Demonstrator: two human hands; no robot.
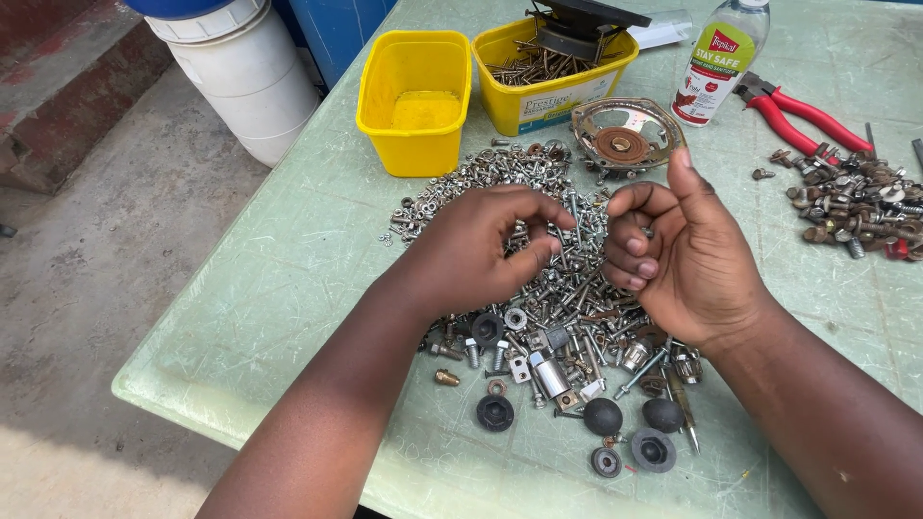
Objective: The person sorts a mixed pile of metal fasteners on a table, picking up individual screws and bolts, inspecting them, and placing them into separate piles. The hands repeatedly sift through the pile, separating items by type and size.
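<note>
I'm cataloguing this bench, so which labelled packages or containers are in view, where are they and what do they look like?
Clear plastic bottle: far right of the table, green, red and white label.
Yellow tub: far centre, holds screws, pale label on front.
Second yellow tub: left of it, no label visible.

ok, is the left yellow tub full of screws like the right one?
No. The left yellow tub shows only its bare yellow bottom, while the right yellow tub holds a heap of screws and a dark metal part.
</note>
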